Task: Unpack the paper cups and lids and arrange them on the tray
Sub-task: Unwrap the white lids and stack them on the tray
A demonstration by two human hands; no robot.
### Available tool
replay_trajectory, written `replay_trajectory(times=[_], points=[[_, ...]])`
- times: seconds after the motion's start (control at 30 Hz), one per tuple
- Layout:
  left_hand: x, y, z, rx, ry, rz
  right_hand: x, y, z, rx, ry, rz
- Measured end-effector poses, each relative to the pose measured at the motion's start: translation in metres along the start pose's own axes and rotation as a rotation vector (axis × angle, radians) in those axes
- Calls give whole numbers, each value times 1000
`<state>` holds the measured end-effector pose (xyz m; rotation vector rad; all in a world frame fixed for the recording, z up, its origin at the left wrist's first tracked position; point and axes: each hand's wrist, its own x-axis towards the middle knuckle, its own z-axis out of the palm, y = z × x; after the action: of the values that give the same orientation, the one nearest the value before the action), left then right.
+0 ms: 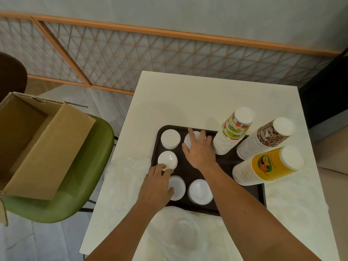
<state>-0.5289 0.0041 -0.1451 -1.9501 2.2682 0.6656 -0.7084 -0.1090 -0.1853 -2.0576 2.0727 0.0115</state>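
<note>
Both forearms (244, 202) reach over the smooth white worktop (178, 102) to a dark, round-cornered tray (227, 162) near its front edge. The right hand (200, 149), palm down, cups spread fingers and thumb round the far-middle lid stack (188, 141). The left hand (156, 183), fingers bent, touches the left-edge lid stack (167, 159); whether it grips is unclear. Three leaning stacks of printed paper cups (228, 136) line the tray's right edge.

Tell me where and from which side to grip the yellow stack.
Grip the yellow stack round its lower rims, from the right: that side is open, the brown stack stands close behind, and a tall stack likely tips if held high.
</note>
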Motion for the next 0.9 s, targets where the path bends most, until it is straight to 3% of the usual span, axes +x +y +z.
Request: replay_trajectory(times=[0.6,0.83,0.9], points=[[-9,8,-15,-126,130,-58,-16,-3,-31,-18,31,-44],[-63,7,-14,-326,364,34,-73,-5,-58,120,175,-66],[-82,8,-7,-417,328,101,-99,-4,-67,167,249,-114]])
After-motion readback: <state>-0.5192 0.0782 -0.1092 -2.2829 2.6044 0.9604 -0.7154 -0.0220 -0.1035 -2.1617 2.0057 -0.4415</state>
